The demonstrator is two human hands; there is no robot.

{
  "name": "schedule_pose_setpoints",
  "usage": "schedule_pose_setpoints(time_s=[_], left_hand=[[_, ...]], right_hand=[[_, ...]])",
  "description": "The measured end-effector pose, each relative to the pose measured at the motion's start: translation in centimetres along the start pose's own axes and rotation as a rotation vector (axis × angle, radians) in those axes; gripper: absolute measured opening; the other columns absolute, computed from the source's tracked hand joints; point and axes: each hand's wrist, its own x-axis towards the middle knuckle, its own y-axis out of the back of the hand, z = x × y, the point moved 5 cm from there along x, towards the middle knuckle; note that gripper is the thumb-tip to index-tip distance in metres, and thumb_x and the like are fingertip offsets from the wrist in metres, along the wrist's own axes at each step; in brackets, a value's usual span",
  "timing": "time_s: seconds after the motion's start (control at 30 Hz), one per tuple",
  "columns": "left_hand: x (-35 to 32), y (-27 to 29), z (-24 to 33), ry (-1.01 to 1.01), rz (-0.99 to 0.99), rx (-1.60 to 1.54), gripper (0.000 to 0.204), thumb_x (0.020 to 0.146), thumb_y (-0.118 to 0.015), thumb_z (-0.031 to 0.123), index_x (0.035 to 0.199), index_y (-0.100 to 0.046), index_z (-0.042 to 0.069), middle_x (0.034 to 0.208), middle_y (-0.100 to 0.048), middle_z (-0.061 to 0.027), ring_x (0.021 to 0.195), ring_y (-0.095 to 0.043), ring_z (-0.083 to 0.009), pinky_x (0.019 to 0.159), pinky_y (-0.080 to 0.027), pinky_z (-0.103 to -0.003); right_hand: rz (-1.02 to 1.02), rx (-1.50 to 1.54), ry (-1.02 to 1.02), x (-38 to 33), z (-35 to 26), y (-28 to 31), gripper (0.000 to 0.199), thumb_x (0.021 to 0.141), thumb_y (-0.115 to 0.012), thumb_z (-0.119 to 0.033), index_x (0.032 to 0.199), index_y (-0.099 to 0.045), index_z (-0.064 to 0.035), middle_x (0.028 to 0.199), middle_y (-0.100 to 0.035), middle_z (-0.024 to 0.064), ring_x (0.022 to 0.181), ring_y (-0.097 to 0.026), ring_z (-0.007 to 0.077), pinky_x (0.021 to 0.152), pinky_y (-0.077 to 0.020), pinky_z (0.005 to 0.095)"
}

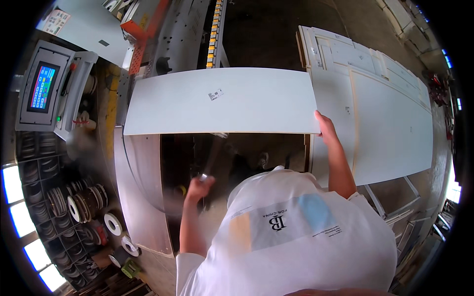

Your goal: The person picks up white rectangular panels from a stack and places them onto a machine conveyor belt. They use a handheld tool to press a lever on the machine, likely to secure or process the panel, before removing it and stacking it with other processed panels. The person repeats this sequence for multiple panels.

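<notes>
A long white board (261,98) with a small printed label lies across the middle of the view. My right hand (326,127) grips its near right corner, partly hidden by the edge. My left hand (199,188) is closed below the board's near edge, to the left of my body. From that fist a thin, motion-blurred shape reaches up toward the board, with a shiny bit at the fingers; its kind cannot be made out.
Stacked white boards (390,123) stand at the right. A machine bed with a yellow-and-black chain track (214,34) runs ahead. At left are a control panel with a lit screen (43,88), a metal-topped side table (143,187), and reels of edging (89,202) by a rack.
</notes>
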Motion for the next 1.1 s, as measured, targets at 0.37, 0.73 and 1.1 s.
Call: schedule_pose_setpoints(time_s=[0.37,0.73,1.1], left_hand=[[-3.0,1.6,0.2,-0.103,0.123,0.285,0.036,0.086,-0.073,0.035,0.104,-0.07,0.004,0.081,-0.07,-0.0097,0.066,-0.065,-0.0165,0.06,-0.05,-0.032],[6.0,6.4,10.9,-0.243,0.376,-0.872,0.035,0.1,-0.059,0.019,0.132,-0.056,0.006,0.146,-0.045,-0.0032,0.11,-0.055,-0.0096,0.073,-0.06,-0.033],[9.8,7.6,15.1,-0.353,0.328,-0.994,0.042,0.102,-0.053,0.015,0.142,-0.046,0.003,0.159,-0.024,-0.003,0.117,-0.054,-0.0136,0.084,-0.059,-0.036]], right_hand=[[-0.006,-0.102,-0.075,3.6,9.0,-0.6,0.056,0.095,-0.053,-0.059,0.102,-0.07,-0.0053,0.084,-0.067,0.0034,0.067,-0.063,0.0157,0.054,-0.0481,0.0308],[0.065,-0.156,-0.098,0.6,7.8,-4.3,0.059,0.091,-0.059,-0.058,0.101,-0.071,-0.0011,0.084,-0.068,0.007,0.069,-0.064,0.0165,0.053,-0.0483,0.0339],[0.042,-0.472,0.101,4.4,1.9,-6.8,0.055,0.08,-0.077,-0.045,0.106,-0.071,0.0033,0.096,-0.073,0.0122,0.086,-0.069,0.0212,0.075,-0.0533,0.0355]])
